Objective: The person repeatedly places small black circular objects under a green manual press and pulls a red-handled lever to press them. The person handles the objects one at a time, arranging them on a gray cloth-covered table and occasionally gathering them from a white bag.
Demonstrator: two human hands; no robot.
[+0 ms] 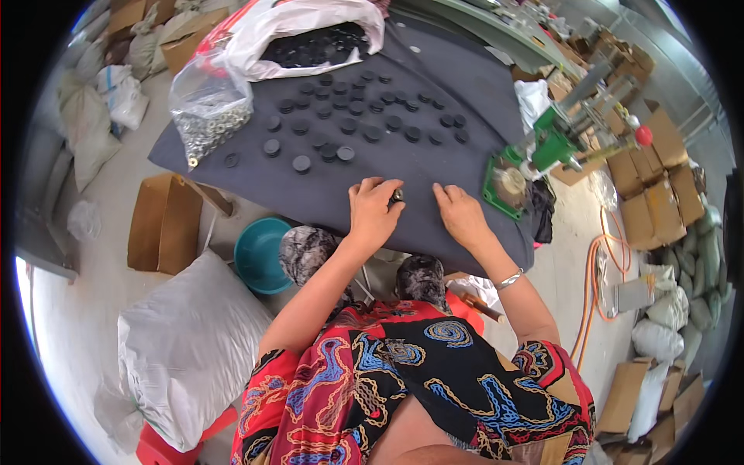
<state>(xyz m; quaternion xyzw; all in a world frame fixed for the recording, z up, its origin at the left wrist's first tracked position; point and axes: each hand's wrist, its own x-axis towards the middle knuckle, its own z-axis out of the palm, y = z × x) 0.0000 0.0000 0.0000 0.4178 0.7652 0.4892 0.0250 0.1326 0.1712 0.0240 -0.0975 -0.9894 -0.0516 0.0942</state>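
Dark cloth-covered table in a crowded workroom, black discs across its middle.
The cloth (422, 159) is creased; on the pale floor (97, 260), cardboard boxes (659, 205) and an orange hose (593, 291) stand or lie at the right of the frame. At upper centre a white bag (240, 48) gapes over black pieces (318, 48); a clear bag (194, 81) at upper left holds small metal parts (213, 130). A teal basin (256, 262) sits below the table's edge. At centre, below the black discs (372, 134), the left hand (373, 213) pinches a small dark piece (397, 196) between thumb and fingers. The right hand (465, 219), left of a green press (554, 147), has its fingertips at the cloth; whether it grips anything, I cannot tell.
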